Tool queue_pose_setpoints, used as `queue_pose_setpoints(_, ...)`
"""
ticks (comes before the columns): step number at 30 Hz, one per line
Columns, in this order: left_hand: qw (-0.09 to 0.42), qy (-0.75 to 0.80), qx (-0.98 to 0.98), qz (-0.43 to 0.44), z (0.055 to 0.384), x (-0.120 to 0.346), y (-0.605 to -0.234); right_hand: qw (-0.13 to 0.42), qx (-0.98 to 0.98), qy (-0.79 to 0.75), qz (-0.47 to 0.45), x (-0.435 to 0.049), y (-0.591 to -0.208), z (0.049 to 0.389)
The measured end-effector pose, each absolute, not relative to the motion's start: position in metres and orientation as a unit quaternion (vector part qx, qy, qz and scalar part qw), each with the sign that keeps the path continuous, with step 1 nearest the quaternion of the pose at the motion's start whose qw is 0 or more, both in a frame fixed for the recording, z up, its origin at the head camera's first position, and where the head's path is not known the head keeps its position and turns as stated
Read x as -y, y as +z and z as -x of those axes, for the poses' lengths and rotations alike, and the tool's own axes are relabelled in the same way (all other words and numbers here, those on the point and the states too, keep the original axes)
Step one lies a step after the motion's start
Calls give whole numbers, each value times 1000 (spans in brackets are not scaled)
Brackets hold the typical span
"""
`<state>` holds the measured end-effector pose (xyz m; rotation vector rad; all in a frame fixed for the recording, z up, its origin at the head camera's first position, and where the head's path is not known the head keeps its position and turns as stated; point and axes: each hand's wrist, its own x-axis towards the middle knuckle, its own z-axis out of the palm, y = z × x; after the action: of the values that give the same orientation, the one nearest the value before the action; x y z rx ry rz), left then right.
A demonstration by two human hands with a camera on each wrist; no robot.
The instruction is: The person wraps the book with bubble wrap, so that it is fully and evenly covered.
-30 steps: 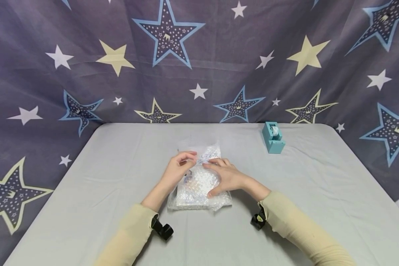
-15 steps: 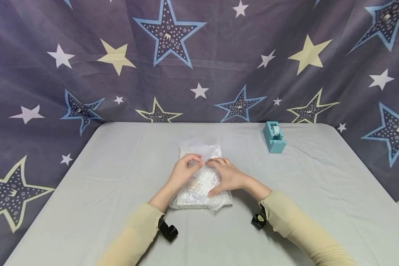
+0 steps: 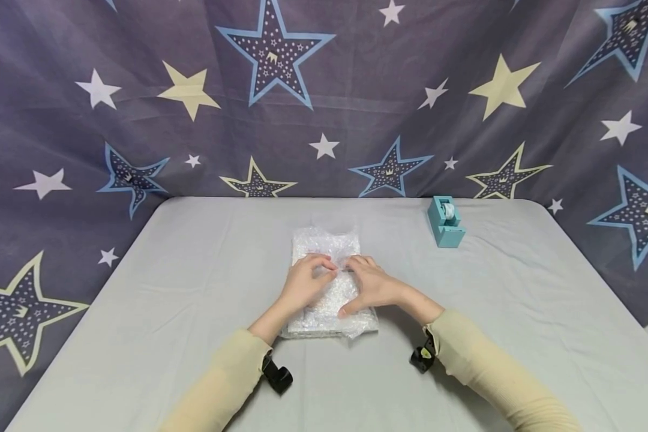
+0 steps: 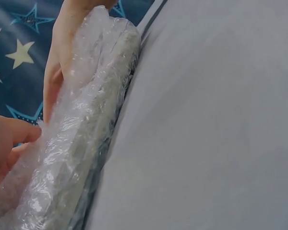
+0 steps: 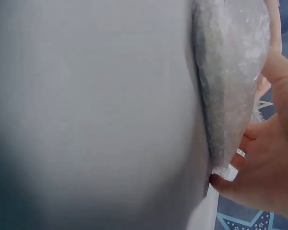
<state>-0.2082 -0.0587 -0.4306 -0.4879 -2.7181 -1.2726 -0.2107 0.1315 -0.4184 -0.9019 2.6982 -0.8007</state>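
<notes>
The left hand (image 3: 304, 282) has moved in from the left side of the package (image 3: 332, 300) over the last second, so its fingertips now sit just beside those of the right hand (image 3: 375, 285) over the middle, while the right hand has hardly shifted; the wrap at the near left corner has also drawn in closer. To judge by this, the bubble wrap (image 4: 81, 115) is being pulled rightward across the top and snugged down, with the right hand steadying the bundle; I cannot make out whether anything fastens it. The left hand's grip is nearly closed, thumb and fingertips appearing to pinch the edge of the wrap. The right hand's grip is wide, thumb well apart from the fingers, resting on the right part of the package without closing round it. The package lies flat near the middle of the desk (image 3: 210, 264), its long axis running near to far and its short ends facing near and far. Thin loose film sticks out past the far end; which end is the top of what is inside cannot be told. A tape dispenser (image 3: 449, 237) stands at the far right, well apart from both hands.
</notes>
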Motion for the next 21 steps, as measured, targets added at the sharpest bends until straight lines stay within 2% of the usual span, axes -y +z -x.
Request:
queue_pose_setpoints(10,-8,-339,912,231,208,68,-423,128,-887,-344,281,-138,-416,213)
queue_pose_setpoints(21,-31,-291,908,302,220,80,-421,103,-865,-410,271,-146,-416,218)
